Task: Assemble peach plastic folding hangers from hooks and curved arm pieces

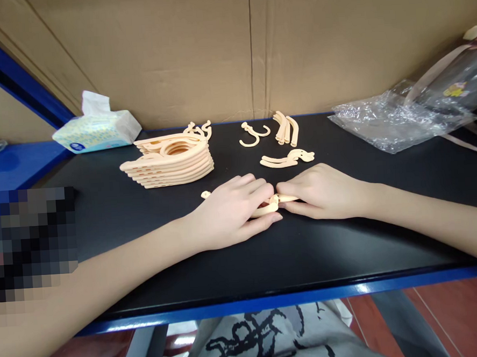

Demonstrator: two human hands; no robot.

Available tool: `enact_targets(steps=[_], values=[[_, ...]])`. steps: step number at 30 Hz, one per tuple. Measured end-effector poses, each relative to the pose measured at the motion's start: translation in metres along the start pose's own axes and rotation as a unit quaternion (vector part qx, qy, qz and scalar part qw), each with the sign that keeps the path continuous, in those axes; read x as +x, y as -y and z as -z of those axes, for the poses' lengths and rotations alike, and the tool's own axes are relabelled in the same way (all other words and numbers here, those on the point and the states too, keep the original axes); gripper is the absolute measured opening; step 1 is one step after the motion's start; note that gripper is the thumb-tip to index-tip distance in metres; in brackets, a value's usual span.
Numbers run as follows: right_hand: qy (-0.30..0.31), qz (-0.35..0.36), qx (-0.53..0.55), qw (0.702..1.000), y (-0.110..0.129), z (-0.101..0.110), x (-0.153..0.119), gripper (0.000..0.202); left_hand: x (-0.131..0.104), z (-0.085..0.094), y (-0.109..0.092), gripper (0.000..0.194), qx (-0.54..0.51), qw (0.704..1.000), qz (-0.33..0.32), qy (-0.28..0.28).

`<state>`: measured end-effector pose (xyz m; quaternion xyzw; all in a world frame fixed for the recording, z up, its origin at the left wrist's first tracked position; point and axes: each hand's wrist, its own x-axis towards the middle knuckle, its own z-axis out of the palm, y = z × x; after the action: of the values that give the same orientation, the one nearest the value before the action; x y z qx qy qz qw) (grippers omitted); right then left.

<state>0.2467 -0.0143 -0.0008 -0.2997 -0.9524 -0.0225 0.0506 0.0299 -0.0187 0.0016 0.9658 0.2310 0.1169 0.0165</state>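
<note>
Left fingers (262, 224) and right fingers (294, 187) gripping cream parts (265, 211) between them; long axis crosswise, hands about equally near.

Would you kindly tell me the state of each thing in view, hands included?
Left hand: closed on cream parts
Right hand: closed on cream parts
Cream frames: stacked
Hooks: lying loose
Curved pieces: lying in groups
Tissue pack: open, tissue protruding
Plastic bag: crumpled
</note>
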Motion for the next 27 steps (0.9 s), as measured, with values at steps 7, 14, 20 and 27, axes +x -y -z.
enact_targets(steps=[7, 14, 20, 27], values=[[0.002, -0.002, 0.002, 1.0, -0.0007, -0.0002, -0.0005, 0.028, 0.0005, 0.0005, -0.0002, 0.026, -0.001, 1.0, 0.001, 0.001], [0.006, -0.003, 0.004, 1.0, -0.0003, 0.0015, -0.0002, 0.028, 0.0004, 0.0015, -0.0004, 0.025, -0.001, 1.0, 0.001, 0.005], [0.005, -0.002, 0.003, 1.0, 0.0001, 0.002, 0.0, 0.029, 0.0003, 0.0011, -0.0001, 0.025, -0.001, 1.0, 0.002, 0.006], [0.008, -0.003, 0.005, 1.0, -0.0006, 0.0008, 0.0, 0.029, 0.0007, 0.0004, -0.0008, 0.025, 0.003, 1.0, 0.001, 0.008]])
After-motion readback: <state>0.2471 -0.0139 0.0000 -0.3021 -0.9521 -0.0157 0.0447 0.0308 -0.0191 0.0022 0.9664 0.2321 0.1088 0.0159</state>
